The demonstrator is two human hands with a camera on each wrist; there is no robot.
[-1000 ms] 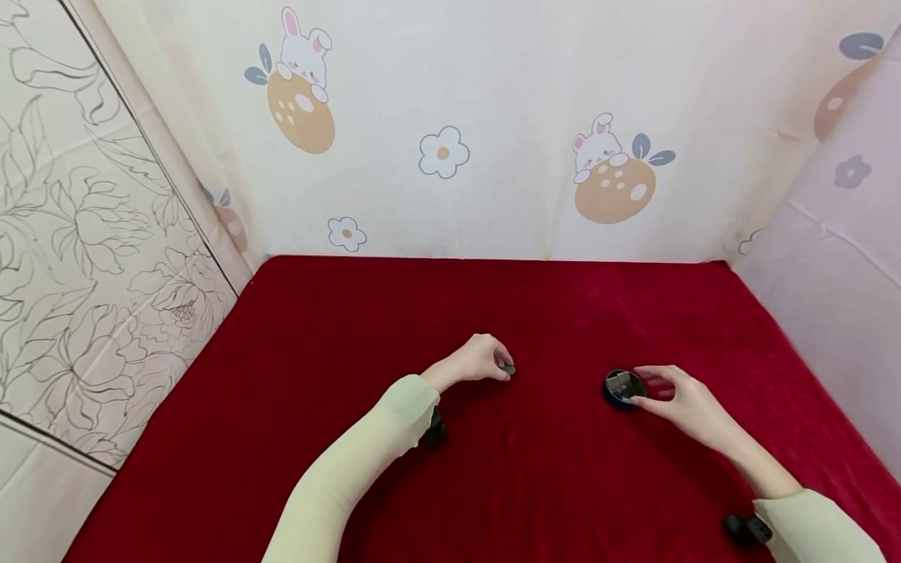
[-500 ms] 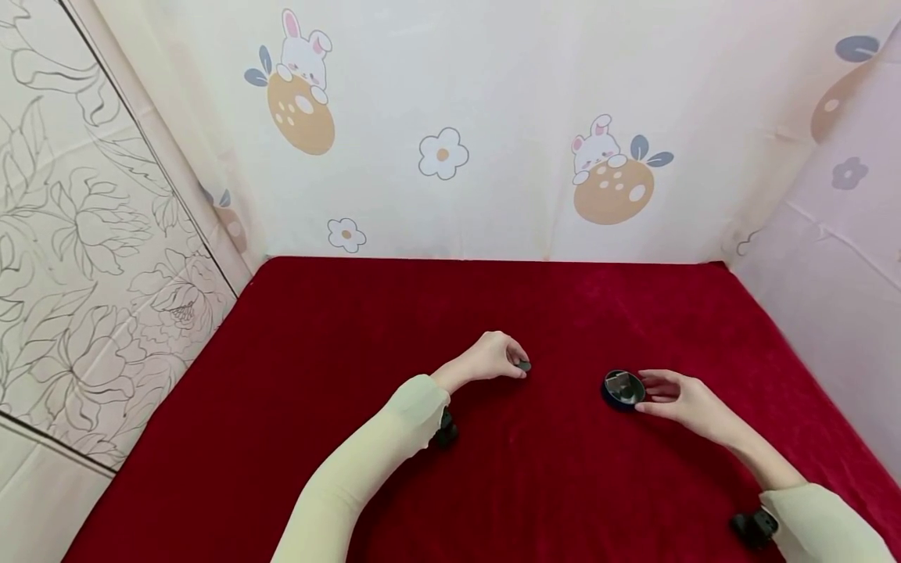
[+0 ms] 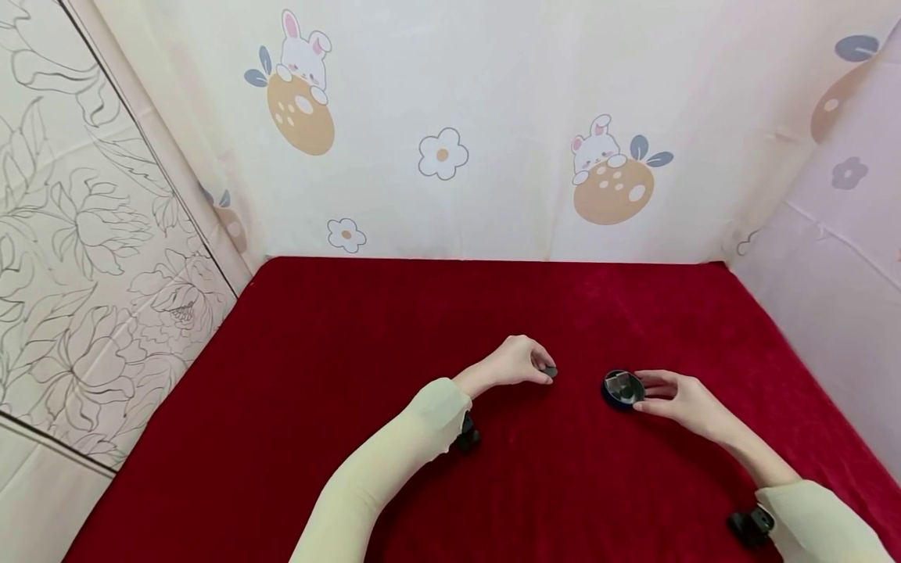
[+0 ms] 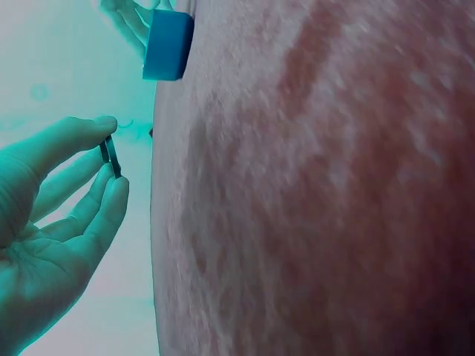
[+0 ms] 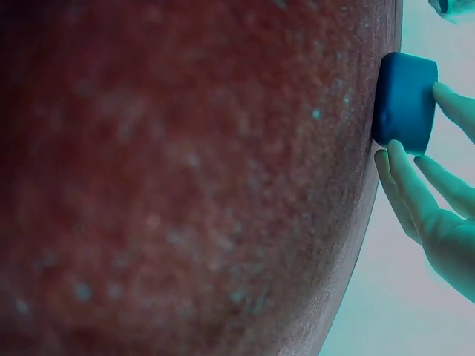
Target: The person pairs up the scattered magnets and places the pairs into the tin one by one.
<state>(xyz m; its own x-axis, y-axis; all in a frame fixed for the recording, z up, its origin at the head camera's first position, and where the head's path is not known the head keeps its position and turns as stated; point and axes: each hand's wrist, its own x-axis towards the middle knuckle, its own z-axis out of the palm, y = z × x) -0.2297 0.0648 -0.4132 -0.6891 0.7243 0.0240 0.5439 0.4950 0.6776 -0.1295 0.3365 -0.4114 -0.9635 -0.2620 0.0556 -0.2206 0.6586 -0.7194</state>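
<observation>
In the head view my left hand [image 3: 517,360] pinches a small flat grey disc [image 3: 551,372] between thumb and fingertips, above the red cloth. The left wrist view shows that disc [image 4: 113,156] edge-on, thin and dark. To its right stands a shallow round dark blue container [image 3: 612,400], with its top uncovered and a shiny greyish patch inside. My right hand [image 3: 683,401] holds the container's right side, thumb on the near side and fingers on the far side. From the right wrist, the container's blue wall [image 5: 407,104] shows resting on the cloth, fingertips against it.
A red velvety cloth [image 3: 394,313] covers the table. Behind it hangs a pale curtain [image 3: 507,94] printed with rabbits and flowers. A panel with line-drawn flowers [image 3: 91,234] borders the left side, and another pale curtain [image 3: 831,227] the right.
My left hand has moved right with the disc, closer to the container. My right thumb and fingers have drawn back slightly from over the container's rim; the container has stayed in place.
</observation>
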